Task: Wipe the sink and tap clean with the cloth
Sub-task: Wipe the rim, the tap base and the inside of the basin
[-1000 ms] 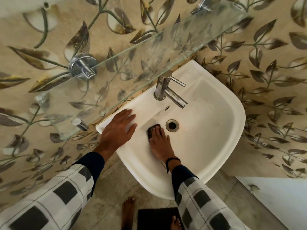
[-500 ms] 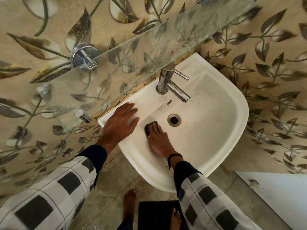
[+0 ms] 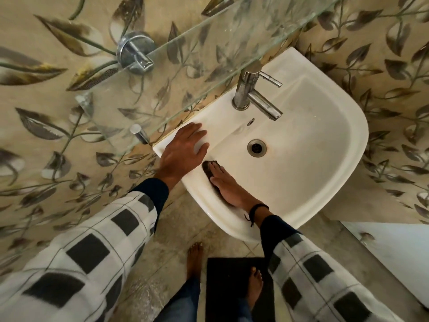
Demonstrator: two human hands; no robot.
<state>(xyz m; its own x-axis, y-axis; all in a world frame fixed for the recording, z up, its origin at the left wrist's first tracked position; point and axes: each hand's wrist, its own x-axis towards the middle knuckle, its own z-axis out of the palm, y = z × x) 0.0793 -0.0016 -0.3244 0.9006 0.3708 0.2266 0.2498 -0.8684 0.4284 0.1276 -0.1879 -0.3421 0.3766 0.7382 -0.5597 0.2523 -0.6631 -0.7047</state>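
A white wall-mounted sink [image 3: 336, 163] fills the middle right of the head view, with a round metal drain [image 3: 256, 147] in its bowl. A chrome tap [image 3: 254, 95] stands on the back ledge, its spout over the bowl. My right hand [image 3: 228, 185] lies flat inside the bowl's left slope, pressing a small dark cloth [image 3: 207, 168] against the porcelain under its fingertips. My left hand [image 3: 183, 152] rests flat on the sink's left rim, fingers spread, holding nothing.
A glass shelf [image 3: 209, 43] on chrome brackets [image 3: 135, 53] juts from the leaf-patterned wall above the sink's back edge. Below, my bare feet stand by a dark mat [image 3: 232, 289] on the tiled floor. A white surface [image 3: 399, 254] sits at lower right.
My right hand has slid the cloth leftward and toward the near rim, away from the drain. My left hand stays on the rim. The camera view has shifted slightly.
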